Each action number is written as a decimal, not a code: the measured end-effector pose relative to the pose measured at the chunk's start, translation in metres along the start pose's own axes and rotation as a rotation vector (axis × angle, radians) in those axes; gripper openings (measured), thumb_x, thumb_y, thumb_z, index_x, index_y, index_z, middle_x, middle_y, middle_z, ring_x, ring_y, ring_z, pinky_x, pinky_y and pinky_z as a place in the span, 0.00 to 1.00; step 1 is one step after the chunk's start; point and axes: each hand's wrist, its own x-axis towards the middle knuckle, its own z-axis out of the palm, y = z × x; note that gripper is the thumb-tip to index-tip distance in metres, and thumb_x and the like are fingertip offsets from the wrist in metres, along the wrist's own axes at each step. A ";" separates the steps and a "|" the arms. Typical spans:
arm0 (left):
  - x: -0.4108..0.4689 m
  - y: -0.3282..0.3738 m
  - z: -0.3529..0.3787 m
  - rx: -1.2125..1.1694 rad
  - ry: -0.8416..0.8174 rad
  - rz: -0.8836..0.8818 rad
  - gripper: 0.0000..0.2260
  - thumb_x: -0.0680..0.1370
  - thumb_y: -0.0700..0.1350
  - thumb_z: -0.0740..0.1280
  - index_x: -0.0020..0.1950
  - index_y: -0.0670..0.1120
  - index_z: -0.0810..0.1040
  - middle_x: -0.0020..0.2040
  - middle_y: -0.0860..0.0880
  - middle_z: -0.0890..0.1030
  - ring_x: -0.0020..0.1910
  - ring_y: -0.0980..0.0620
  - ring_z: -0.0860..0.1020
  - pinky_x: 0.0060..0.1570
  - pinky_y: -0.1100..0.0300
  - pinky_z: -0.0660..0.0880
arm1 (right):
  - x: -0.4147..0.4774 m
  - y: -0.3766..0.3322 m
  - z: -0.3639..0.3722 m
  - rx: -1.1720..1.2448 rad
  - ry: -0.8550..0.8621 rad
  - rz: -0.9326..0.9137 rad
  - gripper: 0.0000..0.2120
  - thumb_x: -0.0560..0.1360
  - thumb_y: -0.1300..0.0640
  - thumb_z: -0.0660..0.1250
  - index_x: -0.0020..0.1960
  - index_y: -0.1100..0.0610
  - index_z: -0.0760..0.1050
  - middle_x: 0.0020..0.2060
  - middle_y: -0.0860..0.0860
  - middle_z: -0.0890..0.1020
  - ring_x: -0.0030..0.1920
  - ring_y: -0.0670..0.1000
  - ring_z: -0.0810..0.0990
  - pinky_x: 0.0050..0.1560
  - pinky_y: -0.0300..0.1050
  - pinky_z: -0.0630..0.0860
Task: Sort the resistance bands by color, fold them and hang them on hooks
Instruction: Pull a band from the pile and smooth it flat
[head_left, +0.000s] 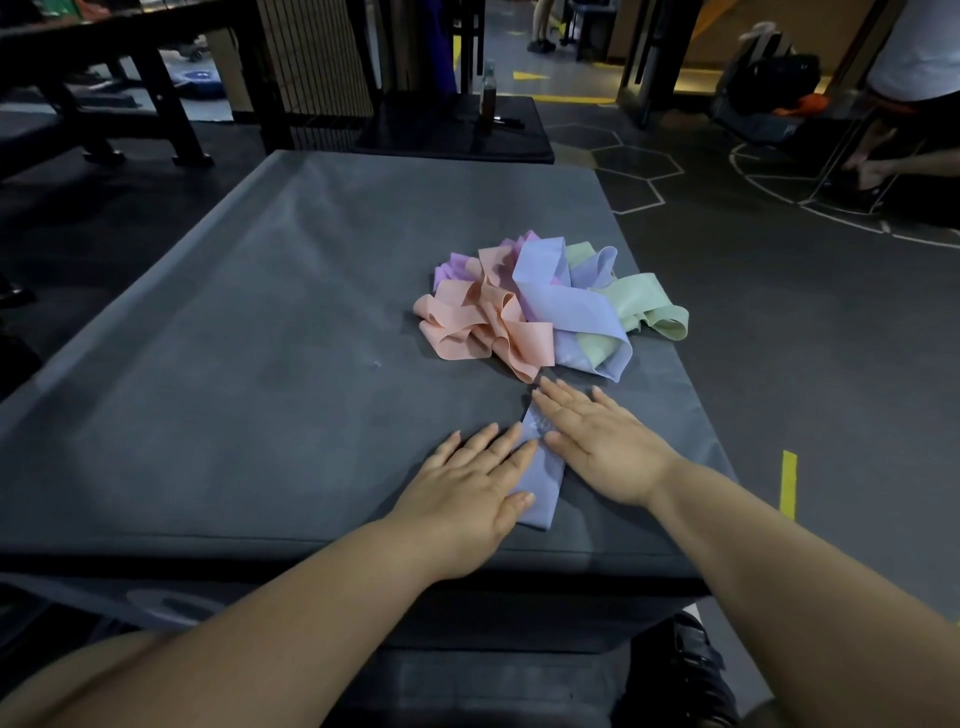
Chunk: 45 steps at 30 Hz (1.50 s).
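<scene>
Dim gym floor, dark w/ white hexagon lines and a yellow tape strip; in front of you, a table under a grey cover.

Head view: you press a folded blue band flat near the table's front edge, right of centre. Its long axis runs almost straight away from you, the rounded folded end pointing back at you and the far end pointing at the pile, stopping just short of it. Your left hand lies palm down, fingers straight and spread; the thumb side rests on the band's left edge, the rest on the cover. Your right hand is flat too, fingers straight, laid across the band's far part. Neither hand curls round anything.

Just beyond your fingertips sits the unsorted pile: a peach band bunched in loops on the left, a 2nd blue band draped across the middle, a green band trailing off right twd the table's edge, and a purple band peeking out at the back.

Bkgd: a bottle stands on a low black platform past the table's far edge. At top right, a person in a white shirt.
</scene>
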 end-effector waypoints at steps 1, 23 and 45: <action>0.000 0.000 0.000 0.008 -0.003 -0.002 0.25 0.84 0.56 0.44 0.79 0.55 0.38 0.79 0.57 0.37 0.77 0.58 0.37 0.75 0.56 0.35 | 0.000 0.001 0.000 0.007 0.001 -0.004 0.26 0.84 0.48 0.46 0.80 0.50 0.45 0.78 0.42 0.42 0.77 0.41 0.40 0.77 0.44 0.37; -0.003 0.006 0.011 0.059 0.022 -0.093 0.29 0.81 0.64 0.43 0.77 0.59 0.33 0.78 0.55 0.33 0.77 0.53 0.34 0.75 0.47 0.36 | 0.002 0.001 0.003 -0.024 0.004 0.019 0.28 0.84 0.46 0.47 0.80 0.50 0.43 0.78 0.41 0.41 0.77 0.40 0.40 0.75 0.44 0.35; 0.001 0.011 -0.013 -0.177 0.176 -0.328 0.25 0.66 0.72 0.68 0.51 0.55 0.71 0.52 0.56 0.76 0.56 0.52 0.72 0.55 0.54 0.63 | 0.020 -0.008 -0.020 0.160 0.282 0.332 0.03 0.77 0.55 0.63 0.47 0.51 0.76 0.46 0.49 0.78 0.45 0.53 0.75 0.36 0.44 0.68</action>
